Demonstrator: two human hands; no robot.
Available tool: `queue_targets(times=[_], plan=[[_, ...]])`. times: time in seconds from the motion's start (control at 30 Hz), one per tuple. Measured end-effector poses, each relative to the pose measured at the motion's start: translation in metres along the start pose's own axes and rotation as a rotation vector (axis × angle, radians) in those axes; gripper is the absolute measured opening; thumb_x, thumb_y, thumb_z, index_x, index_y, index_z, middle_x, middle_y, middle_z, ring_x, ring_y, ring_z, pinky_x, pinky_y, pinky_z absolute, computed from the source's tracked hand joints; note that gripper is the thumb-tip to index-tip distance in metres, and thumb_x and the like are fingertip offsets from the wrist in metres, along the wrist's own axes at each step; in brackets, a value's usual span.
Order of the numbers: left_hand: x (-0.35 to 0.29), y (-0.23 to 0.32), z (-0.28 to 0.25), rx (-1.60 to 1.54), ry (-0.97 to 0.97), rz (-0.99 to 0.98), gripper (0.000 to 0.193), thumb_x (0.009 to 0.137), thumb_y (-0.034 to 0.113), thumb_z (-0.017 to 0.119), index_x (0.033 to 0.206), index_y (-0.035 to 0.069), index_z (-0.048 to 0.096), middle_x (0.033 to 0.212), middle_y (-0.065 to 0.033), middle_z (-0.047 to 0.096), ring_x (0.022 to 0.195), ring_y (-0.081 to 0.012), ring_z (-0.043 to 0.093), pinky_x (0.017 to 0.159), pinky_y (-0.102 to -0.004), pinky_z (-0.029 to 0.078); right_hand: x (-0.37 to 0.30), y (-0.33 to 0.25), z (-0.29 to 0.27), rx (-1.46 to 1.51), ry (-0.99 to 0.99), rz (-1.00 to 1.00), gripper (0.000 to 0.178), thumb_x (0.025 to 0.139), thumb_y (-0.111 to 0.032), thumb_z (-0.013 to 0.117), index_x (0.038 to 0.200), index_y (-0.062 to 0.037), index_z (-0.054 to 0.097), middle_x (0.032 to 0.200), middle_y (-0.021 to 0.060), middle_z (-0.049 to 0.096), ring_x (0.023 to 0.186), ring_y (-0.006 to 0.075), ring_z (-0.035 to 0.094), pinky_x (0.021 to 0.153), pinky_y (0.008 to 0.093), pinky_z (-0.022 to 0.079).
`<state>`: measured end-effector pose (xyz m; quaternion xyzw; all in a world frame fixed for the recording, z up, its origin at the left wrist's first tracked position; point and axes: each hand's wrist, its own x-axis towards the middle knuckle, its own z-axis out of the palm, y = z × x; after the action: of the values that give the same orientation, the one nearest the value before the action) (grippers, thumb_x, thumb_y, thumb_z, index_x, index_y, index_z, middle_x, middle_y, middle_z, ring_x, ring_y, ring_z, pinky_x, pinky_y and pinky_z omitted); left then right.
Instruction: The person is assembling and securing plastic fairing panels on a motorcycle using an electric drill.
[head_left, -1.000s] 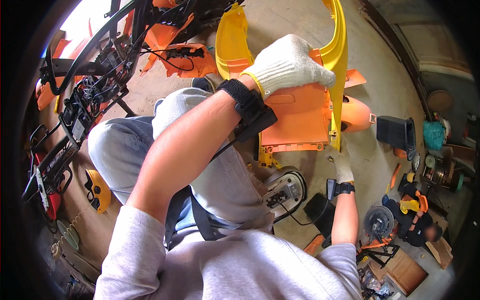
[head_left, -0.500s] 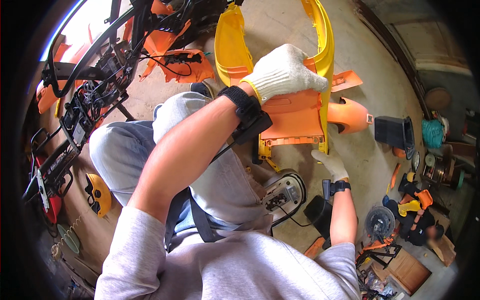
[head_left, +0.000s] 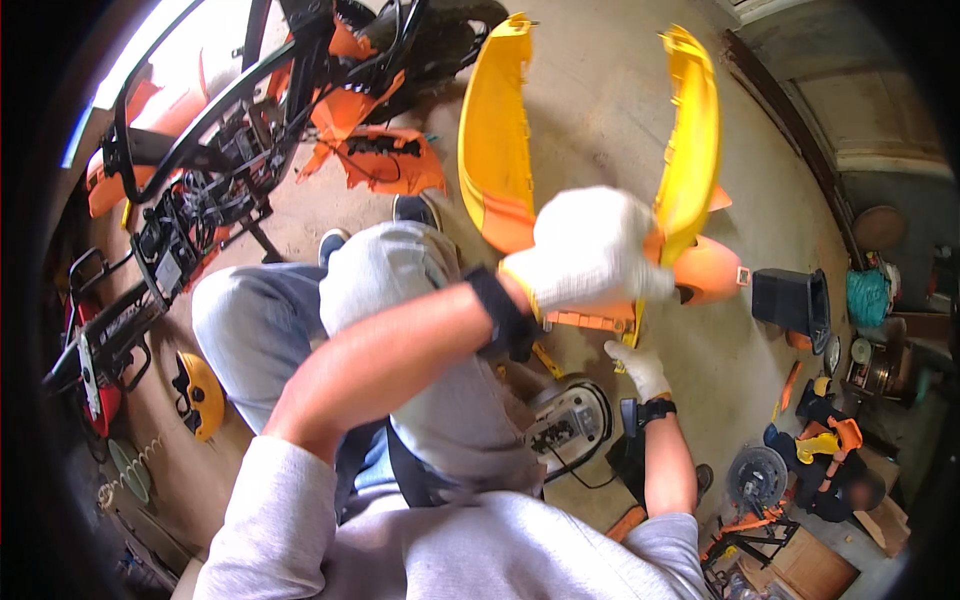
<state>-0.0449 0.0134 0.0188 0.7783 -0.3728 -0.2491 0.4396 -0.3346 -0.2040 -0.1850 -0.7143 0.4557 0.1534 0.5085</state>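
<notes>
A large scooter body panel with two yellow side arms (head_left: 690, 140) and an orange middle section stands in front of me, tilted. My left hand (head_left: 590, 250), in a white knit glove, is curled like a fist over the orange middle; blur hides its fingertips and anything inside them. Below it, my right hand (head_left: 640, 370), also gloved, pinches the near end of a yellow strip at the panel's lower right corner. Much of the orange section is hidden behind my left hand and forearm.
A stripped scooter frame (head_left: 190, 210) with cables stands at the left, orange panels (head_left: 385, 160) near it. Close by lie a yellow cover (head_left: 203, 397), a white-and-grey part (head_left: 570, 420) and a black bin (head_left: 790, 300). Another person (head_left: 840, 465) works at the far right.
The panel has tipped, its yellow arms shifting right and looking longer. My left hand has moved down over the orange middle, blurred; my right hand has moved lower and slightly left with the strip's end.
</notes>
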Motion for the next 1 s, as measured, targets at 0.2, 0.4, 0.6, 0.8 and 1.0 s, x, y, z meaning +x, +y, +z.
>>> queue_targets(times=[0.2,0.4,0.6,0.8,1.0], plan=[[-0.039,0.026,0.036,0.210,0.127,0.586,0.024,0.061,0.033,0.077,0.060,0.014,0.062,0.057,-0.0041,0.054,0.056,-0.0254,0.058,0.056,-0.0397,0.045,0.012,-0.015,0.016,0.093,0.158,-0.110,0.070,0.078,-0.033,0.083,0.135,-0.0018,0.054,0.118,0.0103,0.065,0.095,0.0241,0.065,0.081,0.0400,0.055],[-0.084,0.034,0.025,0.408,-0.168,0.909,0.031,0.059,0.024,0.065,0.086,0.007,0.068,0.081,-0.0027,0.058,0.077,-0.0208,0.058,0.063,-0.0366,0.044,-0.033,0.022,0.007,0.159,0.313,-0.186,0.071,0.078,-0.034,0.082,0.135,-0.0019,0.054,0.118,0.0111,0.064,0.096,0.0252,0.065,0.082,0.0404,0.055],[-0.088,0.034,0.013,0.468,-0.129,0.978,0.028,0.055,0.023,0.066,0.080,0.010,0.068,0.075,-0.0004,0.056,0.069,-0.0185,0.057,0.062,-0.0334,0.046,-0.044,0.016,0.036,0.205,0.407,-0.249,0.071,0.079,-0.035,0.082,0.135,-0.0020,0.053,0.118,0.0118,0.064,0.097,0.0262,0.065,0.083,0.0408,0.054],[-0.086,0.043,0.013,0.461,-0.028,1.028,0.027,0.053,0.023,0.067,0.078,0.014,0.067,0.069,0.0008,0.051,0.064,-0.0181,0.055,0.058,-0.0334,0.046,-0.021,-0.025,0.072,0.222,0.442,-0.315,0.072,0.079,-0.035,0.081,0.135,-0.0021,0.052,0.118,0.0126,0.064,0.097,0.0273,0.064,0.083,0.0412,0.054],[-0.100,0.043,0.018,0.462,-0.024,0.997,0.018,0.064,0.023,0.066,0.078,0.011,0.064,0.072,-0.0013,0.052,0.070,-0.0198,0.055,0.061,-0.0335,0.041,-0.016,-0.036,0.102,0.196,0.407,-0.382,0.072,0.079,-0.036,0.081,0.136,-0.0022,0.051,0.119,0.0133,0.063,0.098,0.0283,0.064,0.084,0.0416,0.054]])
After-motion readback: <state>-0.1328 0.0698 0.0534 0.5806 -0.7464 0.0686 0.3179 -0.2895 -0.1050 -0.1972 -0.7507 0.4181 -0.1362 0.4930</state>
